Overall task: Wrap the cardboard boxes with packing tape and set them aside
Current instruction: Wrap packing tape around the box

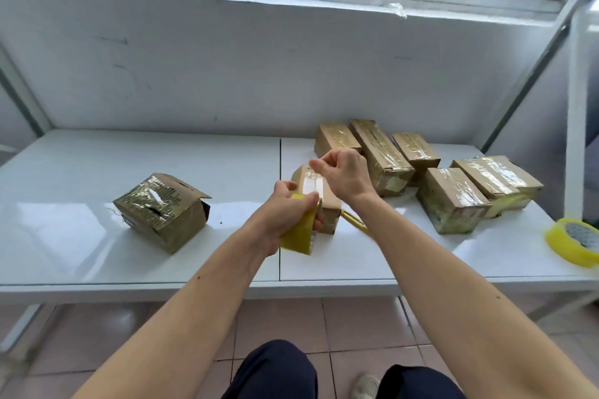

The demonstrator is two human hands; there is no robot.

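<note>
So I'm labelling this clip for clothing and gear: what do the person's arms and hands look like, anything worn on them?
Both arms are bare up to the frame edge, with no sleeves in view. The left hand and right hand wear no gloves, and no rings, watch or wristband show. A few small dark moles dot the forearms.

The table (pixel 162 236) top is smooth, glossy white, mirroring light. The wrapped boxes (pixel 452 204) are brown cardboard under shiny, wrinkled clear tape. The torn box (pixel 160 210) shows matt cardboard with crinkled glossy film. Both tape rolls (pixel 573 241) are translucent yellow plastic. The floor tiles (pixel 356 327) look matt, perhaps ceramic.
</note>
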